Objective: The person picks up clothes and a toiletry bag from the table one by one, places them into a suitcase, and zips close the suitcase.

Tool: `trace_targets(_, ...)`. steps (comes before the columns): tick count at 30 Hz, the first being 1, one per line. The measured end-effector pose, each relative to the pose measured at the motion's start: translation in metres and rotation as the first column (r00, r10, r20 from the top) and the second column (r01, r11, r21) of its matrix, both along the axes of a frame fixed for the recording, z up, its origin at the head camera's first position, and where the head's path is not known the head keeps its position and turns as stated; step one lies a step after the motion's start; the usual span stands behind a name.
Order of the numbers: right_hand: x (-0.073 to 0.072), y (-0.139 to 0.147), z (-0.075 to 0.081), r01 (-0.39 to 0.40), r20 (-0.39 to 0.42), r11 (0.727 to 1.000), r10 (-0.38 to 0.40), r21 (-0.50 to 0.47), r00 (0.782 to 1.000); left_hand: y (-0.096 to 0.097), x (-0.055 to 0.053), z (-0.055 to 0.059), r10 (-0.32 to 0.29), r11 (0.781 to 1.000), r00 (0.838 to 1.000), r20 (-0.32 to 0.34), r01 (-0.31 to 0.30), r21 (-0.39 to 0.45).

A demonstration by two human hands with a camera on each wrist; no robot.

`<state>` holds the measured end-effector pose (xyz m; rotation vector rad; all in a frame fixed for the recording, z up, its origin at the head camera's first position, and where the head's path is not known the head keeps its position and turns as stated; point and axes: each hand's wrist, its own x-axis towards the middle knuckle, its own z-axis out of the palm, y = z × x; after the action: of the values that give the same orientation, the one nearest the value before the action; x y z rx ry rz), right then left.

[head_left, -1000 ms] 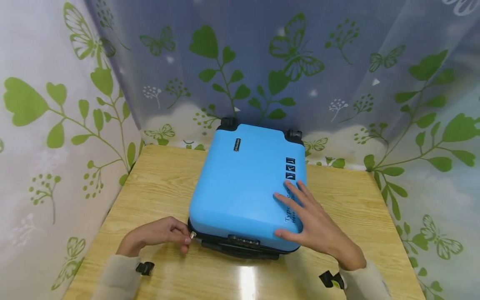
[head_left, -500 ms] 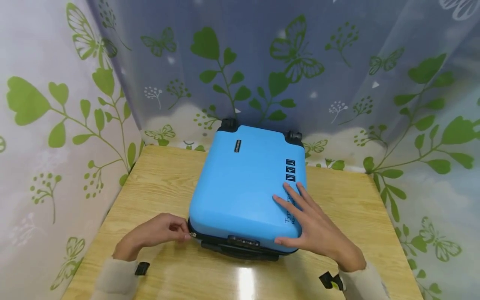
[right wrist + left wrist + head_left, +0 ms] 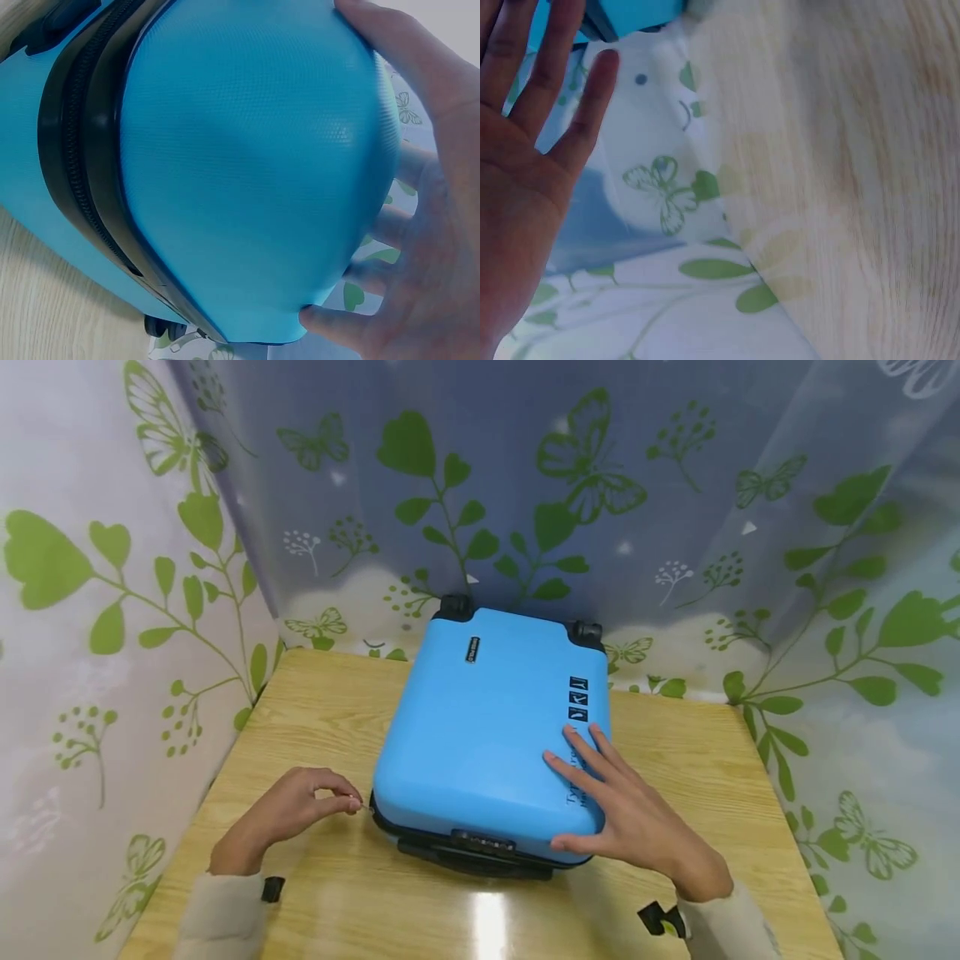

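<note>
Blue hard-shell suitcase (image 3: 480,718) lies long near-to-far; left hand (image 3: 300,806) pinches small silvery metal zipper pull (image 3: 367,808), near-left corner; right hand (image 3: 626,810) spreads wide atop, right.

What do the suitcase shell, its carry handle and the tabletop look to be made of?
Suitcase shell: probably hard plastic, satin blue; it looks rigid, with fine texturing in the right wrist view.
Carry handle: perhaps black plastic, from its smooth, molded look.
Tabletop: wood or laminate, by its grain; the bright reflection suggests gloss.
</note>
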<state>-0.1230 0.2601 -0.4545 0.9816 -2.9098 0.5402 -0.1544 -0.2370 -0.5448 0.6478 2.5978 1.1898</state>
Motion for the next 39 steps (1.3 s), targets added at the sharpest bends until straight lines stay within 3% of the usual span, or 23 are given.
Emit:
trace_targets(6,0.000,-0.001,0.000,-0.008,0.019,1.000,0.008,0.000,1.000,-0.002,-0.012,-0.009,0.087,0.996,0.987,-0.139,-0.089,-0.011)
trace_targets(10,0.001,0.001,0.001,-0.010,0.017,1.000,0.010,-0.006,1.000,0.008,-0.030,-0.019,0.118,0.992,0.949,-0.293,-0.129,-0.016)
trace_targets(13,0.001,0.002,0.001,-0.009,0.021,1.000,0.009,-0.012,1.000,0.016,-0.043,-0.021,0.151,0.986,0.927,-0.343,-0.168,-0.022)
trace_targets(23,0.002,0.002,0.000,-0.005,0.024,1.000,0.005,-0.017,1.000,0.040,-0.085,-0.017,0.250,0.954,0.917,-0.311,-0.287,-0.080)
trace_targets(32,0.001,0.002,-0.001,0.003,0.015,1.000,-0.002,-0.017,1.000,0.051,-0.102,-0.012,0.288,0.936,0.911,-0.297,-0.333,-0.113)
trace_targets(35,0.001,0.002,-0.002,0.005,0.012,1.000,-0.005,-0.018,1.000,0.050,-0.104,-0.011,0.276,0.943,0.922,-0.271,-0.314,-0.108)
trace_targets(39,0.001,0.003,-0.005,0.016,0.028,0.999,-0.015,-0.042,1.000,0.049,-0.107,-0.009,0.230,0.966,0.959,-0.168,-0.246,-0.083)
